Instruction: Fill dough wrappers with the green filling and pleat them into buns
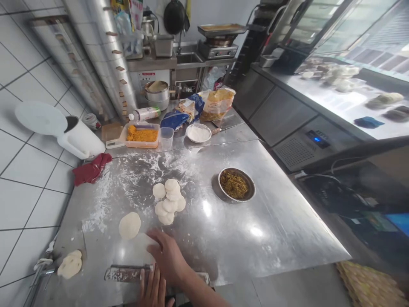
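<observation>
My left hand [154, 288] lies at the table's front edge with fingers stretched out, touching a long, flour-dusted bar [126, 274] whose exact kind I cannot make out. Above and across it, my right hand [168, 255] hovers with its fingers apart, their tips blurred by motion. Nothing shows in either hand. A flat round dough wrapper [130, 225] lies just beyond my right fingertips. Further off sits an overlapping cluster of several small dough discs [170, 205]. To the right stands a metal bowl of dark, chopped filling [234, 184]. Lumps of dough [70, 264] rest at the left edge.
Flour streaks the steel table [271, 221]. At its back stand a tub of orange filling [142, 135], a clear cup [167, 137], a bowl of flour [198, 133] and bags [217, 104]. A red cloth [92, 169] and white jug [81, 138] sit by the tiled wall.
</observation>
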The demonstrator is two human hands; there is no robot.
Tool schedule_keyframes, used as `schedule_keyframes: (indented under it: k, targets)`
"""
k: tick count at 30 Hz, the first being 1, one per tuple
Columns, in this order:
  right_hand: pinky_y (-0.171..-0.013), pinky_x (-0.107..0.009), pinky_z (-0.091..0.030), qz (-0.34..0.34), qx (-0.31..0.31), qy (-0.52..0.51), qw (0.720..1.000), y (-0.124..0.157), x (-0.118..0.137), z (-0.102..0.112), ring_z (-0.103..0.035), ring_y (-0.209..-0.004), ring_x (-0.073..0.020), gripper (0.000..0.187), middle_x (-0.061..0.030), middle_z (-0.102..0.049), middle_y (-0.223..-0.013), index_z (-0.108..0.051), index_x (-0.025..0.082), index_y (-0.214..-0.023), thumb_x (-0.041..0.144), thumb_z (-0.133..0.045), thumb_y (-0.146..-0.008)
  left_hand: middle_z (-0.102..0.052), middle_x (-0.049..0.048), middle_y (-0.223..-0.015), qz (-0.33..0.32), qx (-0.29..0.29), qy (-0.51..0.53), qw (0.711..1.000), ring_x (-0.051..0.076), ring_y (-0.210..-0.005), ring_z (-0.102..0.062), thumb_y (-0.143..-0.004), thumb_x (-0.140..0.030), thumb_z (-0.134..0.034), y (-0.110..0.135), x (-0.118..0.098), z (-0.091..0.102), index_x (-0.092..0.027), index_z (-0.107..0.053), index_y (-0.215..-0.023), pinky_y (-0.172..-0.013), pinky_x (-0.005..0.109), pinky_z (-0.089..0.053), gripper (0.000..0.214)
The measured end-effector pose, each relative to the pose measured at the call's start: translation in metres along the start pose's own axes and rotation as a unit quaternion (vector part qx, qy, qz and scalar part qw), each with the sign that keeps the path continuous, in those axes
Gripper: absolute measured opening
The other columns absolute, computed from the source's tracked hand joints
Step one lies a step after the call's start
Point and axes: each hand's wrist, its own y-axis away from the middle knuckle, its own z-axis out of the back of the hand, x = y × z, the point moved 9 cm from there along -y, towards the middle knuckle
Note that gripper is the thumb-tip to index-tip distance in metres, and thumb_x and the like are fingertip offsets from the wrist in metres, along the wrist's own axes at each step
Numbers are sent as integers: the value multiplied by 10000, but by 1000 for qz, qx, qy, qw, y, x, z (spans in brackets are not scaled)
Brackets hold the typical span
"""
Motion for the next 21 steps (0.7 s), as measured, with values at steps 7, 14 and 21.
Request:
schedule_keyframes:
  k: [7, 14, 21]
  targets:
    - [-1123, -576, -443, -93, -217, 92, 967, -113, -14, 105, -559, -1329, -318, 416, -145, -596, -1436, -582, 190, -1387, 393, -585, -1024, -402, 139, -1631, 1, -6, 45, 999, 344, -1594, -211, -852, -353, -692, -5, 2, -27, -147, -366, -1619, -1279, 686, -246, 859]
    - [-950, -487, -581, -69, -148, 103, 981, -167, -23, 112, -666, -1117, -255, 352, -102, -653, -1320, -644, 198, -1281, 398, -664, -992, -427, 91, -1643, 11, 9, 44, 999, 319, -1533, -391, -873, -226, -719, -13, 1, -32, -205, -562, -1475, -1149, 538, -514, 622]
    - [-756, -306, -568, -57, -16, 74, 995, -7, -56, 27, -723, -835, -209, 315, -26, -776, -919, -743, 229, -1106, 113, -636, -834, -296, 119, -1697, 43, -3, 24, 999, 406, -1581, -234, -876, -427, -709, -29, 17, 4, -211, -258, -1665, -1192, 690, -383, 934]
